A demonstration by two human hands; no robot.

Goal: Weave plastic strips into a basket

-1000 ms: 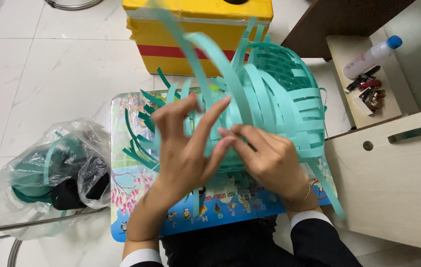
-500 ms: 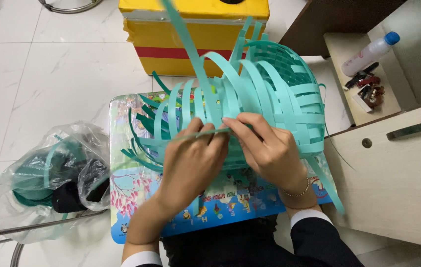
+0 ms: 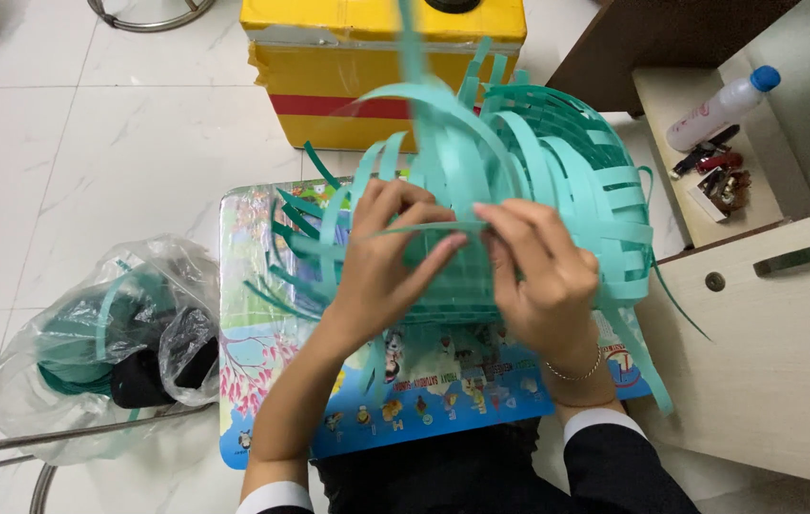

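A half-woven basket (image 3: pixel 557 162) of teal plastic strips lies on its side on a small colourful picture table (image 3: pixel 453 400). Loose strip ends stick up and out to the left. My left hand (image 3: pixel 386 266) and my right hand (image 3: pixel 543 271) are both pressed against the basket's near side. Together they pinch one thin teal strip (image 3: pixel 424 228) that runs level between their fingertips. Part of the woven wall is hidden behind both hands.
A yellow box (image 3: pixel 376 67) with a red band stands beyond the table. A clear plastic bag (image 3: pixel 110 333) of teal strips and dark items lies on the tiled floor at left. At right is a wooden cabinet (image 3: pixel 767 352), with a shelf holding a white bottle (image 3: pixel 719 105).
My left hand's fingers, spread wide over the strips a second ago, have closed. Both hands now hold a single strip stretched between them, slightly lower on the basket.
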